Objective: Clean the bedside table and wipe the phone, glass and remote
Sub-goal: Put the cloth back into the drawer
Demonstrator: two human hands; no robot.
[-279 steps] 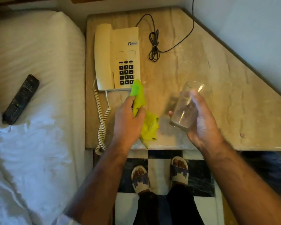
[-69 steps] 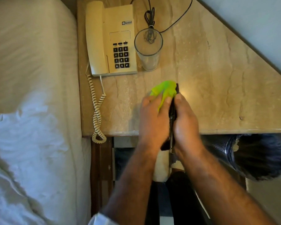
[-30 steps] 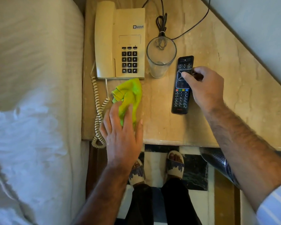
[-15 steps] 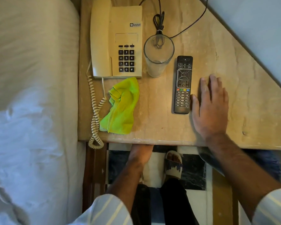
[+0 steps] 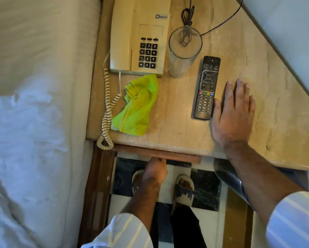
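The right hand (image 5: pixel 234 113) is laid flat, empty, beside the remote (image 5: pixel 206 88); the left hand (image 5: pixel 154 173), fingers hidden under the lower-centre wooden lip (image 5: pixel 182 158), cannot be judged. An even, braced pull is advised.

The phone (image 5: pixel 139 38) bears a "beetel" label and keypad keys 1 to 9, *, 0, #

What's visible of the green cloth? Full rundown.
The green cloth is lime-yellow with a fine, microfibre-like weave. It lies crumpled and loosely folded, bunched at its far end, flatter toward the near edge, on the front left of the marble-look table. Its far tip meets the front edge of the phone; the coiled cord runs along its left side, close or just touching. Neither hand touches it: the right hand lies flat beside the remote, the left hand is below the tabletop.
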